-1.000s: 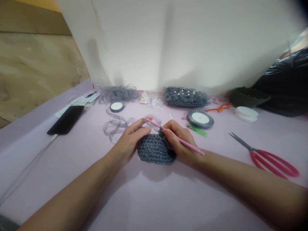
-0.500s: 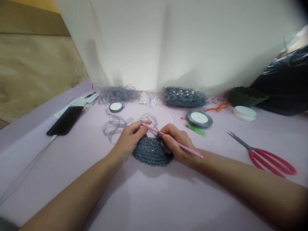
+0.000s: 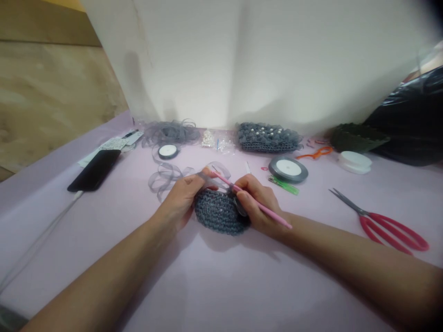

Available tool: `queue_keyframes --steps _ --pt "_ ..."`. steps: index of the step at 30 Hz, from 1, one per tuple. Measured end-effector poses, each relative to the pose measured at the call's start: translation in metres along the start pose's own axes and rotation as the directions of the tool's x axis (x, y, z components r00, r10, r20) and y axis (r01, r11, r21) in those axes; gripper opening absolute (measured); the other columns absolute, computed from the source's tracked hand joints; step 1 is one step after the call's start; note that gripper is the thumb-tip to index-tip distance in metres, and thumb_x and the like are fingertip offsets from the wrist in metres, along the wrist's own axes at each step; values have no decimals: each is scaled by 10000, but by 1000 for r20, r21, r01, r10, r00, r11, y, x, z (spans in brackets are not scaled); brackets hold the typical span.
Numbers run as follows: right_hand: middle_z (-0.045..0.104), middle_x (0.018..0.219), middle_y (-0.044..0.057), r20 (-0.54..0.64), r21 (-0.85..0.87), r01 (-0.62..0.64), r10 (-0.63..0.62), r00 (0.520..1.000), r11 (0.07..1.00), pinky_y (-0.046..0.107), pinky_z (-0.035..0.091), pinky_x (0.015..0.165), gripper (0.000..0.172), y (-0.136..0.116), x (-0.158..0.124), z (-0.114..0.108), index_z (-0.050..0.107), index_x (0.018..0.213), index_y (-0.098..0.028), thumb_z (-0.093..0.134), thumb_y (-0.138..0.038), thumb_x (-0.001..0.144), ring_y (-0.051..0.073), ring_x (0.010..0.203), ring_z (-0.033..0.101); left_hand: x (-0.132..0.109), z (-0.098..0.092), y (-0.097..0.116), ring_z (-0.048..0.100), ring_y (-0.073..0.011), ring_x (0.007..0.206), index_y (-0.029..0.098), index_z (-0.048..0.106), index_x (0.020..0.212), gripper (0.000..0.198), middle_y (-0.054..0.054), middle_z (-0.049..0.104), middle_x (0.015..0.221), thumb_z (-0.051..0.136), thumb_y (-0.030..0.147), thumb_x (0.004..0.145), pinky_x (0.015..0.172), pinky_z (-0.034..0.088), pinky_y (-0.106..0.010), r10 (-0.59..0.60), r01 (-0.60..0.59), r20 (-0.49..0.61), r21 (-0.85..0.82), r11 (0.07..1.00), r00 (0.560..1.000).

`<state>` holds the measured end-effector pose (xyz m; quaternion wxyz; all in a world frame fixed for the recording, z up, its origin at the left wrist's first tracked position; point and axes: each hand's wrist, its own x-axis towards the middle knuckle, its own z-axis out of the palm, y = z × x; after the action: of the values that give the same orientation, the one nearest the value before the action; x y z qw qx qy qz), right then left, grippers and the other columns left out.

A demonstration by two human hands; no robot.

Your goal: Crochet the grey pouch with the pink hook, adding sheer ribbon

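My right hand (image 3: 259, 198) is closed round a pink crochet hook (image 3: 272, 214), whose tip points up and left toward my other hand. My left hand (image 3: 183, 196) grips the left edge of a grey-blue crocheted piece (image 3: 221, 214), with sheer grey ribbon (image 3: 221, 177) running by its fingertips. The piece is rounded, with rows of stitches facing me; its right end lies against my right hand. A dark, shiny part shows beside my right fingers, and I cannot make out what it is. Loose ribbon (image 3: 162, 180) curls on the table behind my left hand.
Behind stand a beaded crocheted piece (image 3: 268, 137), a ribbon heap (image 3: 171, 133) and pearl beads (image 3: 207, 138). Red-handled scissors (image 3: 391, 230), a ribbon spool (image 3: 289, 169), white spools (image 3: 355, 162) and a green clip (image 3: 284, 185) lie right. A phone (image 3: 94, 170) with a cable lies left.
My left hand has shifted slightly up and right, and the crocheted piece has tilted and risen a little. The hook tip has moved slightly right. The whole view has shifted a little.
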<state>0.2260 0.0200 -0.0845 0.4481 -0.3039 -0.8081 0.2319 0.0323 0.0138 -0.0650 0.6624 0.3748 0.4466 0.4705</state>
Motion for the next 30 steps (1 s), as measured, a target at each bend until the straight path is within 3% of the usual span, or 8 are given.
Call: queue_keyframes --steps 5,7,11,16,18,21,23,30 --pt "502 638 -58 44 -2 9 -9 999 1000 194 325 475 113 2 0 -2 495 897 -198 471 -285 965 64 512 439 -5 -4 8 607 -189 937 207 744 1017 343 -48 707 1020 805 341 708 846 426 -300 75 -113 162 239 964 984" --pt "487 632 -63 72 -1 14 -14 997 1000 191 319 471 115 3 0 -2 491 895 -198 477 -289 964 58 502 430 -5 -4 10 602 -198 971 231 741 1047 380 -40 703 1074 823 310 685 884 418 -316 109 -150 154 290 945 982" --pt "485 644 -58 95 -7 1 0 996 1000 194 324 487 124 2 2 -2 487 886 -195 462 -283 970 61 519 436 -4 -2 12 581 -148 823 222 742 1043 358 -15 698 874 760 425 750 840 419 -290 186 -184 6 158 970 983" --pt "475 628 -61 102 10 -48 47 994 999 205 324 491 156 -1 4 -1 483 875 -194 447 -307 977 69 511 418 -4 -2 13 586 -164 822 204 716 1083 446 -23 674 836 714 516 764 784 429 -294 81 -84 41 81 993 996" --pt "469 621 -64 105 22 -50 48 993 999 208 321 491 157 -1 4 -1 482 872 -193 447 -306 975 69 505 410 -7 -3 15 594 -177 893 218 657 1197 525 -24 676 904 770 440 735 844 423 -309 80 -95 91 172 981 993" --pt "467 633 -64 99 26 -46 43 994 999 208 322 499 155 0 3 -1 483 864 -191 456 -299 972 65 511 407 -12 -4 17 586 -201 971 275 488 1393 798 -22 660 1001 836 308 676 886 415 -343 54 -115 166 386 915 985" --pt "466 639 -66 94 29 -40 38 995 999 205 322 501 155 1 3 -1 481 859 -192 462 -298 971 62 514 404 -14 -3 17 579 -213 988 290 401 1452 898 -25 645 1023 841 307 669 883 421 -359 45 -123 173 475 872 984" --pt "479 630 -64 137 68 -39 29 990 997 192 306 473 173 3 3 -2 476 866 -188 455 -316 980 58 511 405 -15 1 12 589 -222 966 291 285 1507 946 -25 640 961 799 357 716 866 440 -380 64 -162 203 514 842 977"
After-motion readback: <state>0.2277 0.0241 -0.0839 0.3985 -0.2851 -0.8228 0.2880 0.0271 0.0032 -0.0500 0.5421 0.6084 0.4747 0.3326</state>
